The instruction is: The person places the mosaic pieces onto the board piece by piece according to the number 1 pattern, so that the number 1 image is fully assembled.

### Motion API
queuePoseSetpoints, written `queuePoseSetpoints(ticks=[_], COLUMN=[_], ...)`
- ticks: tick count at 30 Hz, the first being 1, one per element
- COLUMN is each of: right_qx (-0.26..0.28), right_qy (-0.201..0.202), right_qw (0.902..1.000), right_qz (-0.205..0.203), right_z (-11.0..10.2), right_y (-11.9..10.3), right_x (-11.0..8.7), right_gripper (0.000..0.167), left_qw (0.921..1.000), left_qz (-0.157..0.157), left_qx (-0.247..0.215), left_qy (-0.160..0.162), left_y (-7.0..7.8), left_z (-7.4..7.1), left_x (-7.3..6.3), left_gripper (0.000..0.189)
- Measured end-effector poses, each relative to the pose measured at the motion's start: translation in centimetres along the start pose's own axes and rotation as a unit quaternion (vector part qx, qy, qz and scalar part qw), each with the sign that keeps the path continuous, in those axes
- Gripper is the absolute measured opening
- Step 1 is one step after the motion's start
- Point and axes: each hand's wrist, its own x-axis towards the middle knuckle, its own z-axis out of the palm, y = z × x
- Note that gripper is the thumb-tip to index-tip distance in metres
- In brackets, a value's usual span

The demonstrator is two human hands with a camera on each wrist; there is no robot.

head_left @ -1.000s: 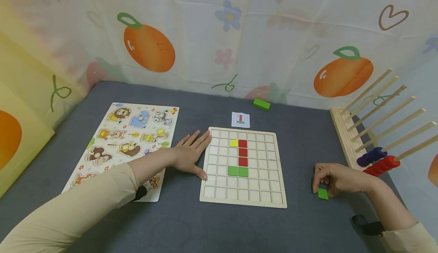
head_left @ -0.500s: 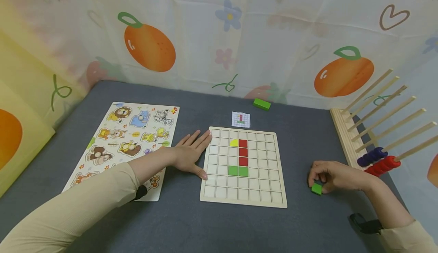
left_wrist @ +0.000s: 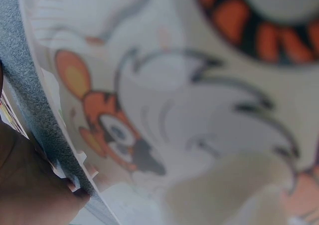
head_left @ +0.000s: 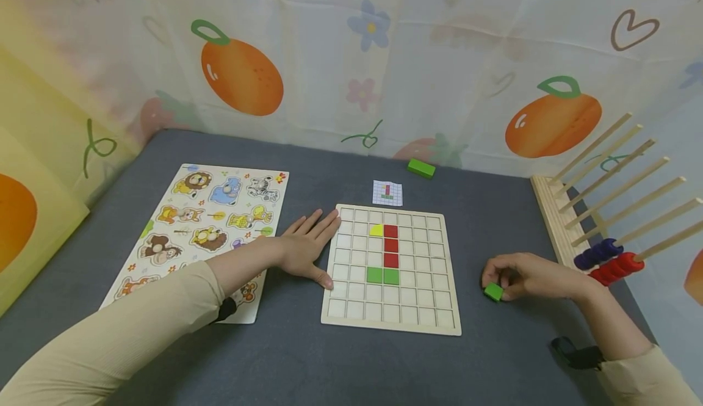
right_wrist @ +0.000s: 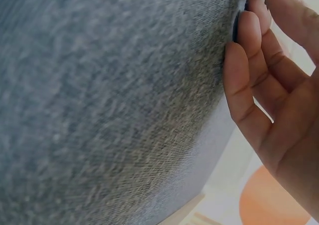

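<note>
My left hand (head_left: 304,250) lies spread, its fingertips and thumb touching the left edge of a wooden grid board (head_left: 391,326). Set into the board's squares are a yellow quarter-round tile (head_left: 376,230), a column of red square tiles (head_left: 390,245) and two green square tiles (head_left: 382,276) side by side. To the right of the board, my right hand (head_left: 527,276) pinches another green square tile (head_left: 493,292) between thumb and fingers, low over the table. In the right wrist view the fingers (right_wrist: 238,80) are curled, and the tile is hidden.
A small printed pattern card (head_left: 387,193) lies behind the board, with a green block (head_left: 421,168) farther back. On the left is an animal puzzle board (head_left: 219,195), partly under the left forearm. At right stands a wooden peg rack (head_left: 555,223) with blue and red beads (head_left: 615,268).
My right hand has moved left and slightly away from me toward the grid board, bringing the green tile along. The left hand has stayed in place.
</note>
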Motion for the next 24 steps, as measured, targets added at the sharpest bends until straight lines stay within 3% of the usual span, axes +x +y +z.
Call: queuePoseSetpoints(ticks=[16, 24], right_qx=[-0.03, -0.038], right_qy=[0.043, 0.061], right_qw=[0.9986, 0.9974], right_qz=[0.008, -0.009], right_z=[0.1, 0.3], right_y=[-1.4, -2.0], right_x=[1.7, 2.9], right_gripper=[0.022, 0.022], left_qw=[1.0, 1.0], left_qz=[0.002, 0.002], left_qx=[-0.001, 0.002], left_qy=[0.002, 0.001], left_y=[-0.2, -0.2], left_z=[0.1, 0.1], left_x=[0.1, 0.1], left_gripper=[0.124, 0.123])
